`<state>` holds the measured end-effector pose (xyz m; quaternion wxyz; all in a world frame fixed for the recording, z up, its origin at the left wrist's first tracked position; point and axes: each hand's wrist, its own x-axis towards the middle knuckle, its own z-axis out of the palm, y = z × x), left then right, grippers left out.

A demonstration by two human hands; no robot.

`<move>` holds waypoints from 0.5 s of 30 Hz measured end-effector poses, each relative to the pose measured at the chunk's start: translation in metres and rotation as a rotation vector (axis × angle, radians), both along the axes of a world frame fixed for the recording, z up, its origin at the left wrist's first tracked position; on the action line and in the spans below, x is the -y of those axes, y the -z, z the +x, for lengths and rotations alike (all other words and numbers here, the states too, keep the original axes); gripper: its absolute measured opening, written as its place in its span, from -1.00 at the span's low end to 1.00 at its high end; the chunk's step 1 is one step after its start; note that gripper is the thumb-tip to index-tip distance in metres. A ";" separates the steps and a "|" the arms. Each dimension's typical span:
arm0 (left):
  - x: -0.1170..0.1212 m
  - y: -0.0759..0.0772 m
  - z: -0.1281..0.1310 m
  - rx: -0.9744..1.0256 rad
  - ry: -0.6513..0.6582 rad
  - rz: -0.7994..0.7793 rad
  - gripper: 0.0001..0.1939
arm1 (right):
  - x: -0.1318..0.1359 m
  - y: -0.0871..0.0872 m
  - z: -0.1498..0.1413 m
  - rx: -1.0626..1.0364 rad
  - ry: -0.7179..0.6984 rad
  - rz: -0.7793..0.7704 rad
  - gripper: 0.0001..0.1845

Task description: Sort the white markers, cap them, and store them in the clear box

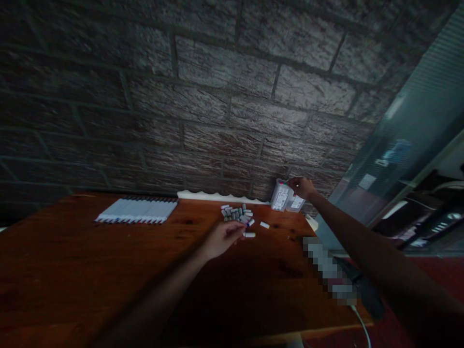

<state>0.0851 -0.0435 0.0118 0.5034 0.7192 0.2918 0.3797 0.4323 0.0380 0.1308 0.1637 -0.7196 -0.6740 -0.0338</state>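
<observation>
My left hand is over the middle of the wooden table, thumb and fingers pinched on a small white marker cap with a blue end. Just beyond it lies a loose heap of white and grey caps. Two more white caps, one to the right and another close by my fingers, lie apart from the heap. My right hand reaches to the top of two clear plastic containers by the wall. Its fingers are closed at the rim; what they hold is too small to tell. Coloured bits show at the container's mouth.
A row of white markers lies side by side at the table's left back. A wavy white strip runs along the brick wall. At the right edge sits a blurred-out object with a white cable.
</observation>
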 end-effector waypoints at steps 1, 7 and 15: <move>0.000 0.000 0.000 0.000 0.001 0.005 -0.65 | 0.000 0.001 0.001 -0.001 -0.003 -0.003 -0.67; -0.001 -0.001 -0.001 0.015 0.008 -0.021 -0.66 | 0.000 0.003 0.005 0.003 -0.028 -0.006 -0.69; -0.003 0.002 -0.001 0.027 -0.011 -0.047 -0.65 | 0.001 0.003 0.008 0.004 -0.049 0.027 -0.66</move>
